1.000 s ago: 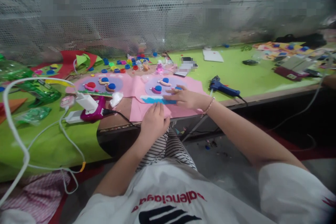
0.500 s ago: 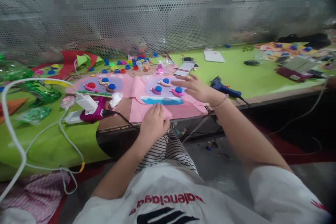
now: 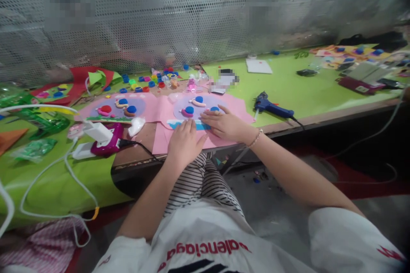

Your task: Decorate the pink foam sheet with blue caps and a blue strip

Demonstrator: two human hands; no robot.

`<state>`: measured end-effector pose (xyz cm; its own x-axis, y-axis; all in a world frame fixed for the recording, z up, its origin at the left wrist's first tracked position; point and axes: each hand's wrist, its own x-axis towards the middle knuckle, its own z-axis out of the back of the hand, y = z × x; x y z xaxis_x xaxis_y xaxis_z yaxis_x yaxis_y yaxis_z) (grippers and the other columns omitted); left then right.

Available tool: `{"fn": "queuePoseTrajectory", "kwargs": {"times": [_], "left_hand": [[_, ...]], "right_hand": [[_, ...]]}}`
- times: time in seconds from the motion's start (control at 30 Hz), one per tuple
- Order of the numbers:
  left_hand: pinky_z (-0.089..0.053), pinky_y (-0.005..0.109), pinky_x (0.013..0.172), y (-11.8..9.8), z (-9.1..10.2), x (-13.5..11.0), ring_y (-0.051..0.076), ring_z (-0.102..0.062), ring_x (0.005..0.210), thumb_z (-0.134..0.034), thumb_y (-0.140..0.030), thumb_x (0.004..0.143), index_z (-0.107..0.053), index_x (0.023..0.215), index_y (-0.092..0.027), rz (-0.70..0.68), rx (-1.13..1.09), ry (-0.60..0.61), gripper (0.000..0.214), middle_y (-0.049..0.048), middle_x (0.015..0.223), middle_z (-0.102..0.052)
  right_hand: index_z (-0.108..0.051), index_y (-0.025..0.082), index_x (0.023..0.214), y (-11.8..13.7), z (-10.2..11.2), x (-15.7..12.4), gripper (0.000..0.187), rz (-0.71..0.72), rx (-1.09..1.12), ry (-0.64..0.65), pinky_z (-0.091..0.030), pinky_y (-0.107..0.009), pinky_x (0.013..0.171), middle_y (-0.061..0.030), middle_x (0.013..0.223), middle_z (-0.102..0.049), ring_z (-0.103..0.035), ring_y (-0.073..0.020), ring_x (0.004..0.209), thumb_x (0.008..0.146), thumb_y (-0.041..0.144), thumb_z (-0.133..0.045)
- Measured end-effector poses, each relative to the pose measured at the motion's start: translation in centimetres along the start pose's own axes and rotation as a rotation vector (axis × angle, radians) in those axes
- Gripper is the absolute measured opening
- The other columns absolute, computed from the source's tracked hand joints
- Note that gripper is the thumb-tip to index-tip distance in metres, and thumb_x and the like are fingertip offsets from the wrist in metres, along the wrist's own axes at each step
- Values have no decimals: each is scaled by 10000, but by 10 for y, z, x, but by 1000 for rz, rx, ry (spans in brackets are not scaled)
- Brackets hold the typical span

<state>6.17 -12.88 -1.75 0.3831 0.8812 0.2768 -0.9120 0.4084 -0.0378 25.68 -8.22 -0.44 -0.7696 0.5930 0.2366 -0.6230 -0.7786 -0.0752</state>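
left hand (image 3: 185, 143), right hand (image 3: 226, 124) seemingly press pink sheet (image 3: 160, 138).

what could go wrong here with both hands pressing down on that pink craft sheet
1. The right hand lies against a blue cap figure on the pink sheet; a sideways slide might knock it loose.
2. The left hand presses near the front edge of the table; uneven pressure could drag the sheet off.
3. The blue glue gun lies just right of the sheet, nozzle toward it; if hot, it could burn the right wrist.
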Motion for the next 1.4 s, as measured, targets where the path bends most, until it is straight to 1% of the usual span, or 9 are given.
{"fn": "queuePoseTrajectory", "kwargs": {"times": [0.43, 0.57, 0.63, 0.77, 0.9, 1.03, 1.13, 1.23, 1.4], "left_hand": [[-334, 433, 1116, 0, 0, 0, 317, -405, 1350, -388, -503, 943, -422, 1381, -5, 30, 25, 30, 664, 204, 1449, -437], [-345, 435, 1106, 2, -3, -2, 314, -415, 1344, -382, -503, 944, -428, 1377, -25, 21, 33, 11, 647, 208, 1444, -443], [-346, 440, 1103, 2, -3, -2, 315, -414, 1344, -382, -495, 944, -424, 1378, -26, 17, 34, 12, 641, 213, 1440, -446], [-334, 473, 1104, -7, 1, 3, 339, -387, 1356, -410, -462, 937, -393, 1388, 11, 6, 19, -3, 654, 241, 1459, -404], [-323, 477, 1110, -26, 2, 15, 324, -421, 1333, -442, -425, 927, -447, 1355, -23, -99, -40, -28, 588, 228, 1419, -463], [-352, 440, 1097, -36, -5, 20, 312, -444, 1319, -442, -414, 934, -469, 1328, -11, -89, -80, -22, 564, 236, 1396, -485], [-327, 455, 1118, -33, -5, 18, 307, -391, 1365, -402, -457, 950, -419, 1374, -20, -66, -84, 11, 609, 230, 1458, -412], [-286, 479, 1139, -25, 0, 18, 291, -368, 1383, -372, -407, 970, -368, 1408, -37, -81, -116, 80, 574, 217, 1469, -401], [-264, 473, 1150, -10, 8, 19, 255, -287, 1428, -417, -385, 956, -240, 1478, -131, -113, -203, 121, 607, 171, 1533, -304]], "right_hand": [[-561, 152, 1313, 3, 16, -27, 423, -51, -94, -8, -286, -528, 1111, -85, 1461, -451, -390, -297, 1359, 924, 260, -434], [-593, 227, 1268, 0, 23, -36, 376, -29, -21, -8, -263, -543, 1117, -27, 1490, -417, -369, -283, 1374, 942, 286, -417], [-549, 235, 1315, -2, 24, -37, 398, -23, 32, -14, -261, -529, 1122, -21, 1498, -408, -361, -263, 1380, 952, 295, -395], [-379, 166, 1443, -5, 16, -32, 494, -43, 113, -46, -274, -502, 1119, -91, 1461, -460, -396, -239, 1358, 967, 282, -317], [-300, 136, 1479, -4, 8, -29, 532, -72, 157, -45, -242, -516, 1129, -126, 1420, -503, -399, -238, 1358, 968, 282, -286], [-287, 157, 1486, 0, 13, -34, 534, -118, 155, -17, -210, -520, 1139, -113, 1426, -499, -383, -235, 1369, 968, 288, -282], [-359, 168, 1452, 5, 19, -37, 505, -152, 141, 1, -215, -508, 1137, -101, 1366, -562, -416, -226, 1344, 962, 257, -277], [-416, 165, 1416, 7, 20, -38, 492, -167, 106, -14, -221, -518, 1128, -105, 1325, -594, -429, -233, 1333, 947, 224, -281], [-388, 124, 1428, 8, 9, -35, 498, -176, 74, -83, -274, -509, 1095, -138, 1371, -550, -385, -248, 1364, 952, 234, -289]]}}
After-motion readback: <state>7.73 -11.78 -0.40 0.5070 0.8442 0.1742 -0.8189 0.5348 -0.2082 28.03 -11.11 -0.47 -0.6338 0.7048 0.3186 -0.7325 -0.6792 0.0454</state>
